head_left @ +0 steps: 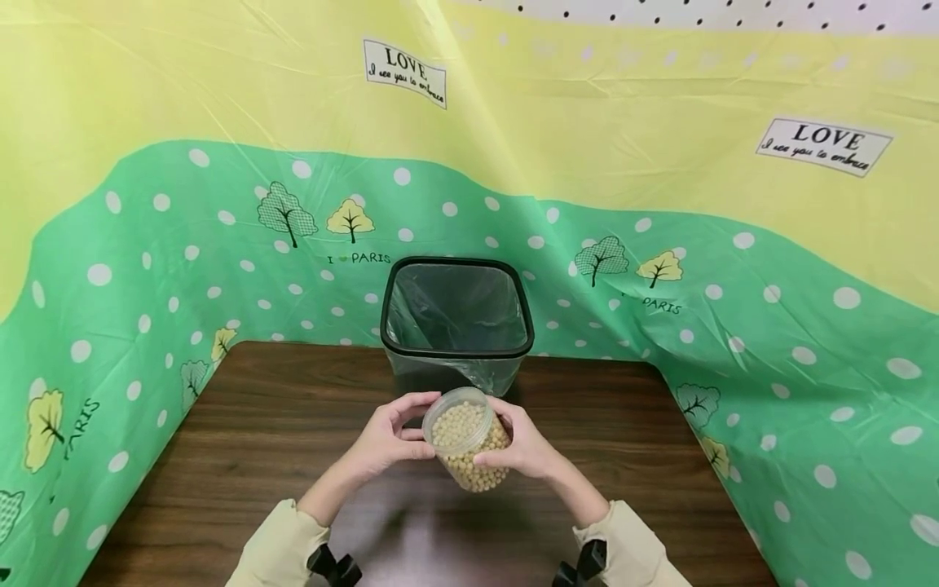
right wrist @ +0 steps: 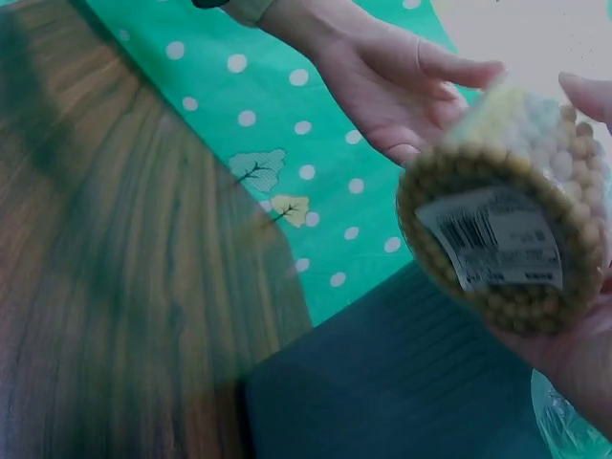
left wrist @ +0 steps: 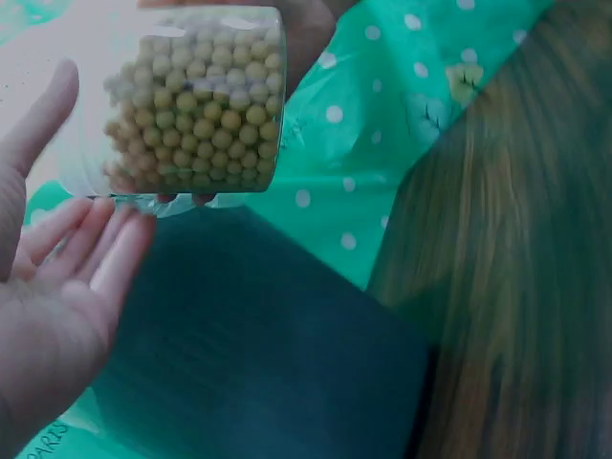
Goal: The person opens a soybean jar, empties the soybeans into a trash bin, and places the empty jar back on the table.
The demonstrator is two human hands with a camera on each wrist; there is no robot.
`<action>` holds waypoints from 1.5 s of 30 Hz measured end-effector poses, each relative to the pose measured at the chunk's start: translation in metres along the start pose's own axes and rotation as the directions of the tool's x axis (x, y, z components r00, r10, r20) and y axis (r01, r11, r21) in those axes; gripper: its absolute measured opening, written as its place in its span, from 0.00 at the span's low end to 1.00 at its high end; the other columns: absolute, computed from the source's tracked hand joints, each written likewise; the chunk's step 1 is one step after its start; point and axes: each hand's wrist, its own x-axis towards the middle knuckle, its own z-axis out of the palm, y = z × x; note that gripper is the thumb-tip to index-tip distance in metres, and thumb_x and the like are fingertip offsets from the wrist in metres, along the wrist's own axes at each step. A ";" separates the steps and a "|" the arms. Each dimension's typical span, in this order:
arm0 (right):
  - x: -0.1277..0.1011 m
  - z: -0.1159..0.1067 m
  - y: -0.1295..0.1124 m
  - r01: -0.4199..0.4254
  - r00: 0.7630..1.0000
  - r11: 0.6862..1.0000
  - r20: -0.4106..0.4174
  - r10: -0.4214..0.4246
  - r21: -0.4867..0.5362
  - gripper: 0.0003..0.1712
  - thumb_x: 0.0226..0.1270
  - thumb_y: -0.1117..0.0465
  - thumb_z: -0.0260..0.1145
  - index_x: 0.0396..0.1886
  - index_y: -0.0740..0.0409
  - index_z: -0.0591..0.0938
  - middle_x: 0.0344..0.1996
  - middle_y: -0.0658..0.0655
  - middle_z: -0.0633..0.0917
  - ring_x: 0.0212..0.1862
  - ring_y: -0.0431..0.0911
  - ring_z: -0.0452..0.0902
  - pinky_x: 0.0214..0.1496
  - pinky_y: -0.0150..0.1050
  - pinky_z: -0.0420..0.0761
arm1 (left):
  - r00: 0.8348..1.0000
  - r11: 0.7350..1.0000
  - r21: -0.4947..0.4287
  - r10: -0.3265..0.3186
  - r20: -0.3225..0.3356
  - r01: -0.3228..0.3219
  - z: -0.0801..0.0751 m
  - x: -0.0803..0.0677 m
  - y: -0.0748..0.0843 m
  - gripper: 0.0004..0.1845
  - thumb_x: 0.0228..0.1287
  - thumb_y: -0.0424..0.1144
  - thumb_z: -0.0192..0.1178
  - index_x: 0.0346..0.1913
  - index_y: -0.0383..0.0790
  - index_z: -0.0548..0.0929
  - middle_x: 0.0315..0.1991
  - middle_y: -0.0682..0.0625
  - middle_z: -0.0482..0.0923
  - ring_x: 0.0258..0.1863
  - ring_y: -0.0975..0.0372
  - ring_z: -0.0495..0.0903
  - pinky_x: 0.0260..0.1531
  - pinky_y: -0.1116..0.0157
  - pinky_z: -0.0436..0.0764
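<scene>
- Left hand (head_left: 390, 439) — fingers extended, not gripping — was at the jar's (head_left: 480, 458) rim.
- The bin (head_left: 458, 354) stood behind, on the desk (head_left: 623, 489).
- The jar, full of round beans (head_left: 458, 422), tilted midair.
- Right hand (head_left: 526, 447) grasped its side.

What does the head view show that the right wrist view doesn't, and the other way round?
Only the head view shows the black rim and open mouth of the bin, the LOVE panels on the cloth, and the mouth end of the jar.

Only the right wrist view shows the barcode label on the jar's base.

Both show the jar of small round balls, the left hand, the right hand, the wooden table, the bin's outer wall and the dotted green cloth.
</scene>
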 end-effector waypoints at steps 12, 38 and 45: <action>-0.001 0.012 0.001 -0.042 0.978 0.922 -0.204 -0.040 -0.384 0.47 0.38 0.55 0.78 0.62 0.55 0.68 0.49 0.54 0.78 0.48 0.42 0.74 0.48 0.37 0.76 | 0.986 0.990 0.141 0.052 -0.157 -0.029 0.011 -0.003 -0.007 0.35 0.44 0.29 0.70 0.57 0.25 0.68 0.52 0.30 0.69 0.47 0.67 0.75 0.39 0.66 0.80; -0.007 -0.002 -0.006 0.046 0.987 0.994 0.152 -0.061 0.100 0.36 0.50 0.56 0.71 0.55 0.71 0.68 0.43 0.64 0.78 0.45 0.41 0.75 0.47 0.37 0.75 | 0.980 0.992 -0.071 0.117 0.160 -0.106 0.004 -0.004 0.005 0.41 0.49 0.35 0.69 0.60 0.17 0.58 0.58 0.38 0.67 0.52 0.63 0.73 0.40 0.64 0.80; -0.009 0.012 -0.009 -0.014 0.995 0.967 -0.103 -0.013 -0.256 0.45 0.39 0.58 0.77 0.60 0.60 0.68 0.47 0.57 0.79 0.45 0.42 0.75 0.46 0.36 0.76 | 0.990 0.994 0.075 0.092 -0.104 -0.085 0.021 -0.011 -0.001 0.36 0.45 0.34 0.71 0.56 0.23 0.66 0.51 0.31 0.70 0.45 0.66 0.76 0.37 0.67 0.80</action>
